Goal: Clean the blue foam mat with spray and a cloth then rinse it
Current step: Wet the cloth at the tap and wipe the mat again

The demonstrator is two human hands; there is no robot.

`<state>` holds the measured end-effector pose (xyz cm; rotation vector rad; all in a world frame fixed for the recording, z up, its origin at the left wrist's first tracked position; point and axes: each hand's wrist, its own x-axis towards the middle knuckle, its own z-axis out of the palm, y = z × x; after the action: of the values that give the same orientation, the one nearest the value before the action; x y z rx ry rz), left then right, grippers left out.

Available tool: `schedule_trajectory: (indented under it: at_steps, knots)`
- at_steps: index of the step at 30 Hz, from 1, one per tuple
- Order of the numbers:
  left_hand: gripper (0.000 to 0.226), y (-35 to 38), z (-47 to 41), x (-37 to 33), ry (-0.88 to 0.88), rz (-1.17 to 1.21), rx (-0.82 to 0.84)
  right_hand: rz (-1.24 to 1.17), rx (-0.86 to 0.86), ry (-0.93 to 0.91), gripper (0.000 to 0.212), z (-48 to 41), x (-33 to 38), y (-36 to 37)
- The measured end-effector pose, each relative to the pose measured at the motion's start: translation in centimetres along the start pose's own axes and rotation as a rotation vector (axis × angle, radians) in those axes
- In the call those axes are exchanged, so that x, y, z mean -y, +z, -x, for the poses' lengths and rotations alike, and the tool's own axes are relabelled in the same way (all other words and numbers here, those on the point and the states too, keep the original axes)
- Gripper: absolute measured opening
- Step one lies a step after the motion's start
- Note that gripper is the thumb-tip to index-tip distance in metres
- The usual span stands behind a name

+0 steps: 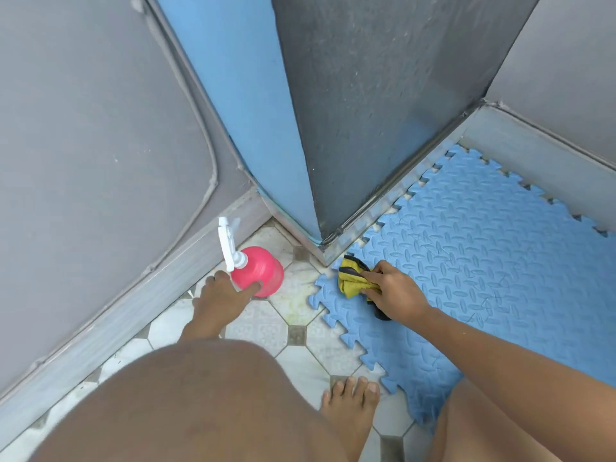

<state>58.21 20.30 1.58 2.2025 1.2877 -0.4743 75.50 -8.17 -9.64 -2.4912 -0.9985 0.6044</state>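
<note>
Gripping cloth (pixel 355 277) on mat (pixel 483 261), right fingers (pixel 376 273)

A tight floor corner, seen from above. A tall blue-and-grey panel (pixel 293 128) comes down to the tiled floor (pixel 263 325) at the centre, its bottom corner splitting the space in two. To the left, a narrow wedge of tile is hemmed in by a grey wall (pixel 93 145) with a raised skirting; a pink spray bottle (pixel 260 271) stands upright there, touched by the left hand (pixel 220 298), filling most of the gap. To the right, the blue foam mat (pixel 483 268) lies flat and open, bounded behind by the panel and a low grey ledge (pixel 540 165). The right hand (pixel 396 288) and a bunched yellow cloth (pixel 353 275) occupy its near corner. Bare knees and a foot (pixel 350 415) block the near edge.
</note>
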Motion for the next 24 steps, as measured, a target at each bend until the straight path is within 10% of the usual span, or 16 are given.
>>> schedule_trajectory:
  at_steps: [5,13,24]
  knots:
    - [0.045,-2.8,2.1,-6.0,0.353,-0.053,0.335,-0.027,-0.127,0.034,0.036,0.9,0.1,-5.0]
    - [0.026,-7.4,10.8,-24.1,1.047,0.053,0.394,-0.171,-0.404,0.097,0.021,3.2,0.9,-16.1]
    - [0.021,-15.6,18.6,-46.3,1.600,0.242,-0.569,-0.301,-0.837,0.262,0.010,7.3,-1.9,-33.6]
